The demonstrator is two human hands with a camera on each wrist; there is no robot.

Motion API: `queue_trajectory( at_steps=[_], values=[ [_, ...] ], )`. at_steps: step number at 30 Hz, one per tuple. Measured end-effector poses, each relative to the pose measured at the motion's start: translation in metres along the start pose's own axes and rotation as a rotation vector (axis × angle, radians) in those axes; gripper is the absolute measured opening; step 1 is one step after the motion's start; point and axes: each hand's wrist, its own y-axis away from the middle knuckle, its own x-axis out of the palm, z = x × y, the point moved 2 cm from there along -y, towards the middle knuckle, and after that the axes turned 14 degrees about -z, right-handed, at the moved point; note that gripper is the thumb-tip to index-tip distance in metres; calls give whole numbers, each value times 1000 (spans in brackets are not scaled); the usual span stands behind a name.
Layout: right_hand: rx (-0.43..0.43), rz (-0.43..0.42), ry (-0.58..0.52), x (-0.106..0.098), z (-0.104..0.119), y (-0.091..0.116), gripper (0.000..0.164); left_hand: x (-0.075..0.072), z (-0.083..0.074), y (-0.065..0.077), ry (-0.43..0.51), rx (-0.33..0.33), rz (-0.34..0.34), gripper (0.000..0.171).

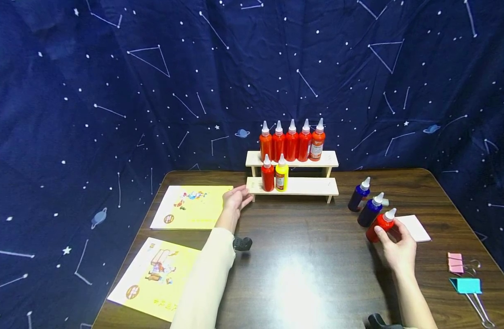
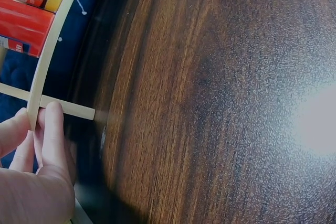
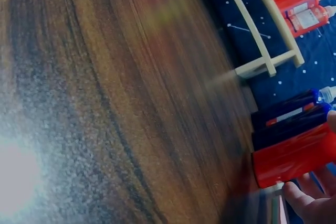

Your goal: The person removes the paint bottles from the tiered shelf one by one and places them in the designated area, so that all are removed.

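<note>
My left hand pinches the left end of the lower board of a two-step wooden shelf, thumb on one side and fingers on the other in the left wrist view. A red paint bottle and a yellow paint bottle stand on that lower step. Several red and orange-red bottles line the upper step. At the right, my right hand grips another red paint bottle, upright with a slight tilt. Two dark blue paint bottles stand just beyond it.
Two yellow picture booklets lie on the left of the brown table. Beside my right hand is a white pad. A pink binder clip and a teal one lie near the right edge. A starry blue cloth hangs behind.
</note>
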Motion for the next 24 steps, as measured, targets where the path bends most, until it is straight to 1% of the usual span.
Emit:
queue_trajectory(
  at_steps=[3, 4, 6, 8, 10, 13, 15, 17, 18, 20, 21, 24],
  values=[
    [-3, -17, -14, -4, 2, -1, 51, 0, 0, 0, -2, -2, 2, 33],
    [1, -32, -44, -7, 4, -1, 52, 0, 0, 0, 1, -5, 3, 32],
    [-1, -75, -127, -12, 10, -3, 52, 0, 0, 0, 1, -10, 2, 32],
    [-24, -136, -244, -19, 22, -4, 51, 0, 0, 0, 3, -12, 2, 32],
    [-78, -191, -367, -24, 38, -4, 50, 0, 0, 1, 4, -13, 2, 32],
    [-240, -233, -477, -27, 70, 3, 43, -1, -1, 1, -5, -11, 1, 32],
    [-358, -178, -502, -19, 94, 11, 39, -1, -1, 1, -12, -11, 1, 32],
    [-451, -74, -502, -5, 115, 20, 38, -1, -1, 1, -17, -15, 0, 33],
    [-479, -9, -488, 4, 122, 24, 38, -1, -1, 1, -20, -16, 0, 33],
    [-491, 145, -436, 29, 130, 29, 41, -1, -1, 1, -24, -16, 2, 33],
    [-483, 216, -395, 43, 131, 30, 44, -1, -1, 0, -28, -14, 2, 33],
    [-414, 413, -294, 94, 122, 27, 53, -1, -1, 0, -35, -13, -2, 33]
  ],
)
